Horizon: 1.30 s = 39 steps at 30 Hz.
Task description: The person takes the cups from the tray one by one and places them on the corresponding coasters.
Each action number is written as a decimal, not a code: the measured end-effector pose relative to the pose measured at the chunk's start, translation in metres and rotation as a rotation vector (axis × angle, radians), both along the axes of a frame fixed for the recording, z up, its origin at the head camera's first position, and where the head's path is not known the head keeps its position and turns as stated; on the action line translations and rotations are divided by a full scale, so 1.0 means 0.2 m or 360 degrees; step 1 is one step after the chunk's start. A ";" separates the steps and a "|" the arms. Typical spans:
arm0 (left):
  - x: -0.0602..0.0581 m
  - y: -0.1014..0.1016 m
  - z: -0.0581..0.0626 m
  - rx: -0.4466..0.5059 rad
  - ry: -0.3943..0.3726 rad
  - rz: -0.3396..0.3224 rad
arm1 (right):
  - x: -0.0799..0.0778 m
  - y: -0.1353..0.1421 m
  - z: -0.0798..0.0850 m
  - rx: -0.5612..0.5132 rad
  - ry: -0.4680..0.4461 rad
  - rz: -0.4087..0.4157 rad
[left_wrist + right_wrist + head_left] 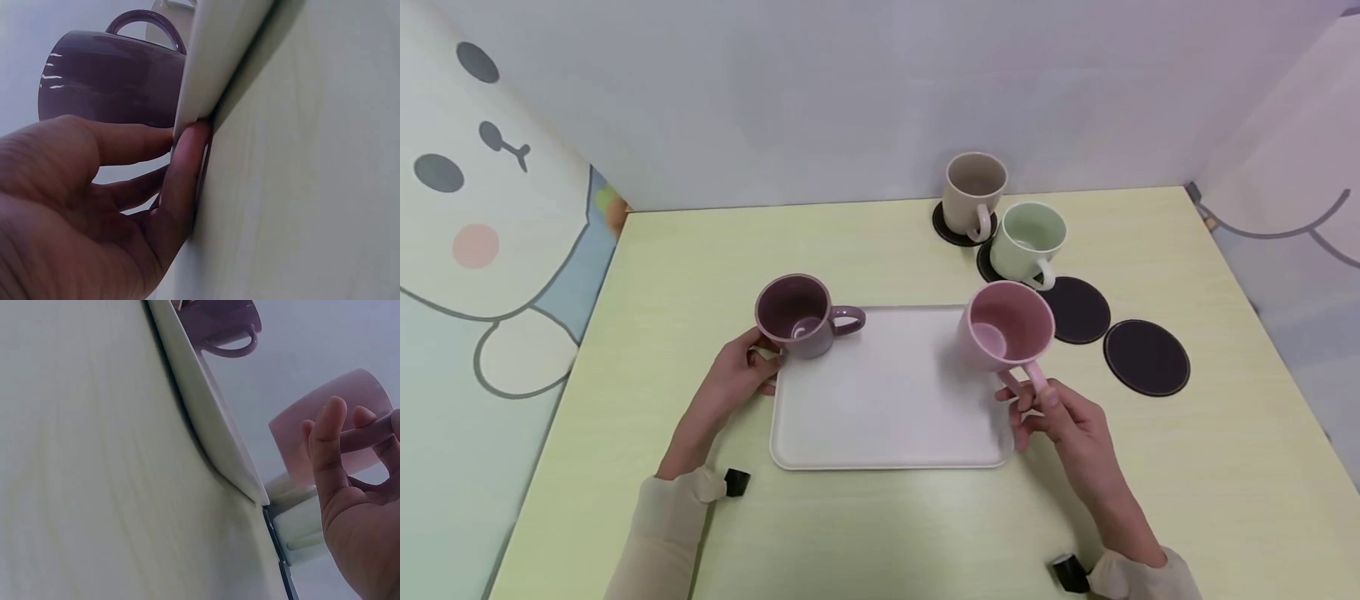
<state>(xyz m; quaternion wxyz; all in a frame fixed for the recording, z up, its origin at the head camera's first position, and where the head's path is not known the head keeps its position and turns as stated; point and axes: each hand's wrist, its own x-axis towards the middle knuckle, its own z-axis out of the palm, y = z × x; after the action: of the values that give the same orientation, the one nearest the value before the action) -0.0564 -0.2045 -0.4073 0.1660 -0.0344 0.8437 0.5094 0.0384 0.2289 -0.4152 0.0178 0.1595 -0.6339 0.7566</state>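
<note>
My left hand [741,372] is at the left edge of a white tray [895,400], pinching its rim between thumb and fingers. Right above that hand a purple mug [797,317] stands upright in the tray's back left corner, its handle pointing right. By its handle, my right hand [1067,417] grips a pink mug [1009,325] over the tray's right side. In the right wrist view the pink mug [337,419] hangs above the tray's level, somewhat tilted. The tray's underside lies close to the table in the left wrist view.
Behind the tray, a beige mug [973,192] and a light green mug [1028,242] stand on black coasters. Two bare black coasters [1075,310] [1146,357] lie to their front right. A pale wall [880,100] closes off the table's back edge.
</note>
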 end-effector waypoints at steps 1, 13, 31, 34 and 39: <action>0.00 0.00 0.00 -0.0001 0.0002 -0.0003 | 0.00 0.01 0.00 -0.0025 0.0009 -0.0013; -0.01 0.00 0.01 0.0019 0.0017 -0.0007 | 0.00 0.13 -0.03 -0.0369 0.0097 -0.0089; 0.03 0.00 0.02 0.0009 0.0015 0.0020 | -0.02 0.30 0.01 -0.0509 0.0031 -0.0238; 0.04 0.00 0.03 0.0007 0.0003 0.0021 | -0.02 0.32 0.02 -0.0521 0.0001 -0.0266; 0.05 0.01 0.03 0.0015 0.0007 0.0015 | -0.05 0.37 0.04 -0.0562 -0.0061 -0.0313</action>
<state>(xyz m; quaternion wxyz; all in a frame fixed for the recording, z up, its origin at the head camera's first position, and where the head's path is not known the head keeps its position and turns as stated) -0.0468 -0.2017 -0.4008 0.1619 -0.0364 0.8415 0.5142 0.0286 0.3030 -0.4079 0.1073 0.0768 -0.5040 0.8536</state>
